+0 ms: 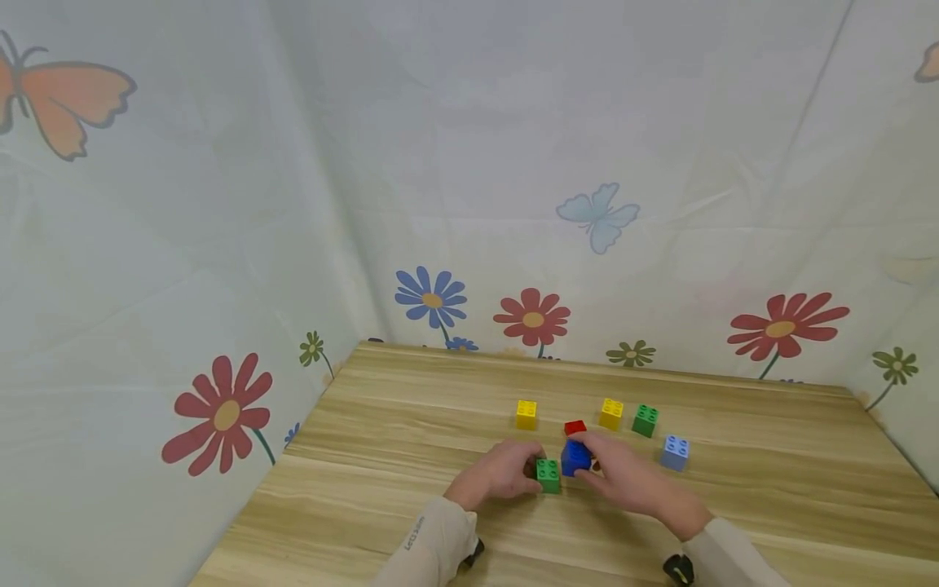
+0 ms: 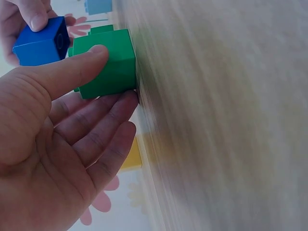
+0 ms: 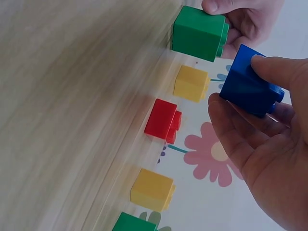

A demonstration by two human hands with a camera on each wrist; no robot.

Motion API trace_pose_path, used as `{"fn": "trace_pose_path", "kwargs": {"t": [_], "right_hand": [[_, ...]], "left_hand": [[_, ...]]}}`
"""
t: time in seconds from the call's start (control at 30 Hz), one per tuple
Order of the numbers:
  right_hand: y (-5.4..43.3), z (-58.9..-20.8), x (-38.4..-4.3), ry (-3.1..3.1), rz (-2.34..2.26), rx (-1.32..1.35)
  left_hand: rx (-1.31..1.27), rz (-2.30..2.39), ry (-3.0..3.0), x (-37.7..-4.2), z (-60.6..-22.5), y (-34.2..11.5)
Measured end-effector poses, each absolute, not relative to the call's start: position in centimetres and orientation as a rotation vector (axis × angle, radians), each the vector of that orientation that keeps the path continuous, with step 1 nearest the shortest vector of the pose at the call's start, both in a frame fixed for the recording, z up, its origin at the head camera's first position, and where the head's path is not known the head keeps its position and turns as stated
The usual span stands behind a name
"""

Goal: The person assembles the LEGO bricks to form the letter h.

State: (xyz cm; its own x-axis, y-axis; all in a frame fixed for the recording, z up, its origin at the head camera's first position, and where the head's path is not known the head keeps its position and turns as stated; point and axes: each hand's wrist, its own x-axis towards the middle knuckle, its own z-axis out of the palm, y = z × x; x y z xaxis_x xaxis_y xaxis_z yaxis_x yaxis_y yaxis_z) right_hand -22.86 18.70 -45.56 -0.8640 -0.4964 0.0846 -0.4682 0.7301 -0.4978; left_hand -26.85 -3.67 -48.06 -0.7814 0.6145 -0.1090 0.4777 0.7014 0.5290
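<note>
My left hand (image 1: 506,471) grips a green toy block (image 1: 547,479), which stands studs up on the table. In the left wrist view the thumb lies on one side of this block (image 2: 113,62) and the fingers reach along the other. My right hand (image 1: 629,477) pinches a dark blue block (image 1: 575,461) between thumb and fingers, just right of the green one. The right wrist view has the blue block (image 3: 245,84) raised off the tabletop and slightly tilted, its studs toward the palm. A red block (image 1: 575,427) lies right behind the blue one.
Behind the hands, one yellow block (image 1: 526,415) is at left and another yellow block (image 1: 611,414) farther right. A second green block (image 1: 645,421) and a light blue block (image 1: 675,453) stand right of them. A flowered cloth (image 1: 469,163) hangs beyond the wooden table (image 1: 381,456).
</note>
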Motion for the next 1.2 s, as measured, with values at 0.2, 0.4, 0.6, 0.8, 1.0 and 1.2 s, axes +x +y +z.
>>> {"fn": "trace_pose_path", "kwargs": {"t": [0.2, 0.4, 0.6, 0.8, 1.0, 1.2], "right_hand": [[18.3, -45.9, -23.1, 2.845, -0.833, -0.843], [17.7, -46.4, -23.3, 2.837, -0.868, -0.866], [17.1, -46.6, -23.5, 2.822, -0.869, -0.845], [16.7, -46.8, -23.5, 2.813, -0.884, -0.820], [16.4, -47.1, -23.6, 2.790, -0.913, -0.796], [16.2, -47.2, -23.6, 2.792, -0.936, -0.807]], "left_hand": [[0.867, 0.730, 2.618, -27.0, -48.2, -3.7], [0.868, 0.726, 2.626, -27.1, -48.4, -3.7], [0.849, 0.735, 2.635, -27.1, -48.5, -3.7], [0.844, 0.752, 2.636, -27.2, -48.5, -3.8], [0.850, 0.757, 2.635, -27.3, -48.8, -3.8], [0.878, 0.765, 2.635, -27.4, -48.8, -3.9]]}}
